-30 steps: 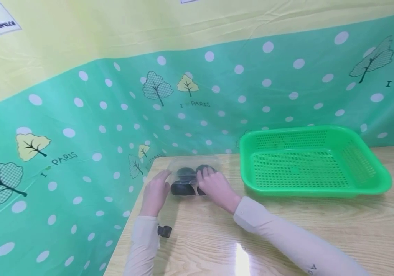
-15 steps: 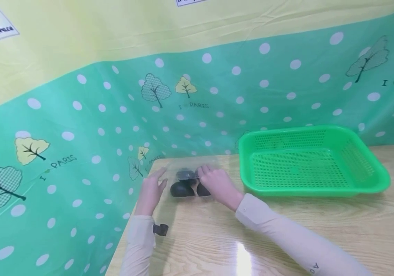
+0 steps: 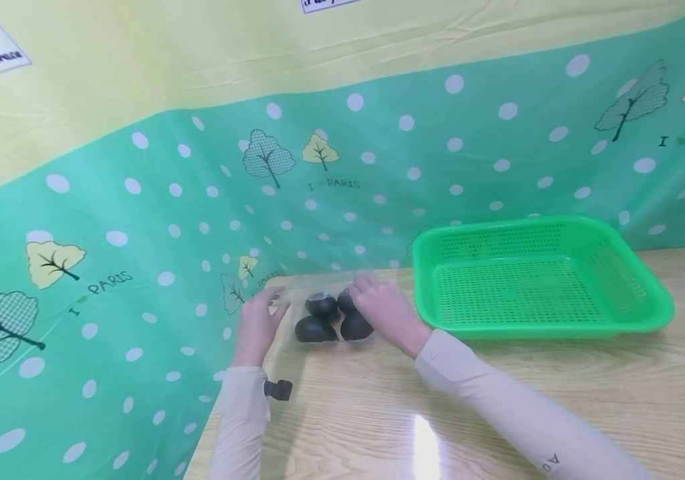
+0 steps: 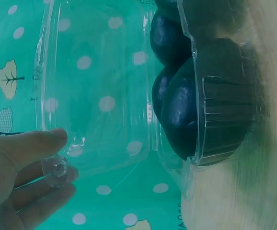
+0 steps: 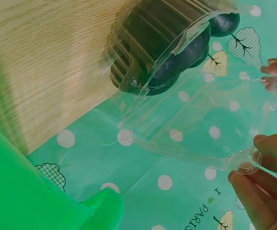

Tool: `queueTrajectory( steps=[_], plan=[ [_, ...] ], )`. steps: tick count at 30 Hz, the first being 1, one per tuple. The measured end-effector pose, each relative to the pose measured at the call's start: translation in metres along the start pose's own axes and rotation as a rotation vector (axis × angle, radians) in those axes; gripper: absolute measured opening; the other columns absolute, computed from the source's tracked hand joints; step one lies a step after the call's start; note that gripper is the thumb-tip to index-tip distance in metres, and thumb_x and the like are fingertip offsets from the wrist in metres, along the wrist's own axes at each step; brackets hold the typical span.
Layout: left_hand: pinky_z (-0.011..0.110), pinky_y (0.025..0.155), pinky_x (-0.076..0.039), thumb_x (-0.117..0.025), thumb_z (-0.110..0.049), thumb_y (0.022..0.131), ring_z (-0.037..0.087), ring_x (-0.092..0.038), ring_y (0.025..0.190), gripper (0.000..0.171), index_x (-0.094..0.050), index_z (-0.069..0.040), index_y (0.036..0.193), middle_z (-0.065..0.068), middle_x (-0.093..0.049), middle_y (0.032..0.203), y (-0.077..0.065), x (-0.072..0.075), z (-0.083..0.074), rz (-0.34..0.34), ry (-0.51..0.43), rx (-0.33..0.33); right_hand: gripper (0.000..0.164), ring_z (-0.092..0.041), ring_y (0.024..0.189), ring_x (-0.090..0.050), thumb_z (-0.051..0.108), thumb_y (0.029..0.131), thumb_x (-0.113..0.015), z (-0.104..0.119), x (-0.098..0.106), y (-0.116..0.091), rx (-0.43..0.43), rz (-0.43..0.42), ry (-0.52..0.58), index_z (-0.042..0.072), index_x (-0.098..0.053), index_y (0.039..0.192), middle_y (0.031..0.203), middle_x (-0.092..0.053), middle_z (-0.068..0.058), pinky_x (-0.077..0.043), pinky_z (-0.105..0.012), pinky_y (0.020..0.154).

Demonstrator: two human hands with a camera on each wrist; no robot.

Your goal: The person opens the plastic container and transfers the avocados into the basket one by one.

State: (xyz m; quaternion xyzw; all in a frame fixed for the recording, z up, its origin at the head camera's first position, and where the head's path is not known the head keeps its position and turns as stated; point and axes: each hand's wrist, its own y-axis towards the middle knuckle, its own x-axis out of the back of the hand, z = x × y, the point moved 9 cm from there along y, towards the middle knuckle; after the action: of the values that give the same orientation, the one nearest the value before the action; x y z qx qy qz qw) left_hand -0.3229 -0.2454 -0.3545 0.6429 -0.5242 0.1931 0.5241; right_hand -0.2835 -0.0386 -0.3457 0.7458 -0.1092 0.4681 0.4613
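Observation:
A clear plastic clamshell box [image 4: 225, 103] holds several smooth, dark oval fruits [image 3: 315, 329] on the table. Its lid [image 4: 100, 76] is swung up on the far side, away from the fruits. With thumb and fingers, my left hand [image 3: 256, 327] pinches a tab at one corner of this lid. The opposite corner is pinched by my right hand [image 5: 268, 182], as the right wrist view shows. Seen from the head, the right hand [image 3: 387, 310] partly covers the rear right fruit.
Right of the box stands a green perforated basket [image 3: 513, 327], close to my right hand. A polka-dot cloth [image 3: 342, 167] hangs along the back and left of the wooden table [image 3: 354, 413]. A black device [image 3: 279, 390] is on my left wrist.
The lid has lifted off the fruits and tilted back, leaving them more visible. The left hand has shifted slightly left and the right hand slightly right and up.

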Motion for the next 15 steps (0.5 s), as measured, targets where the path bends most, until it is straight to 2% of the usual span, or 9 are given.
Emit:
queueTrajectory(
  steps=[6, 15],
  plan=[
    [0.049, 0.082, -0.058, -0.073, -0.014, 0.089, 0.037, -0.070, 0.096, 0.030, -0.068, -0.003, 0.117, 0.020, -0.071, 0.114, 0.005, 0.000, 0.006, 0.013, -0.036, 0.028, 0.028, -0.019, 0.093, -0.064, -0.003, 0.078, -0.077, -0.005, -0.002, 0.002, -0.015, -0.030, 0.011, 0.006, -0.072, 0.104, 0.106, -0.068, -0.008, -0.057, -0.023, 0.060],
    [0.049, 0.087, -0.057, -0.071, -0.019, 0.092, 0.035, -0.070, 0.099, 0.032, -0.068, -0.006, 0.121, 0.017, -0.071, 0.116, 0.010, -0.001, 0.012, 0.045, -0.061, 0.054, 0.024, -0.020, 0.090, -0.065, -0.005, 0.079, -0.076, -0.008, -0.001, 0.004, -0.031, -0.060, 0.025, 0.003, -0.071, 0.101, 0.103, -0.069, -0.009, -0.058, -0.023, 0.062]
  ],
)
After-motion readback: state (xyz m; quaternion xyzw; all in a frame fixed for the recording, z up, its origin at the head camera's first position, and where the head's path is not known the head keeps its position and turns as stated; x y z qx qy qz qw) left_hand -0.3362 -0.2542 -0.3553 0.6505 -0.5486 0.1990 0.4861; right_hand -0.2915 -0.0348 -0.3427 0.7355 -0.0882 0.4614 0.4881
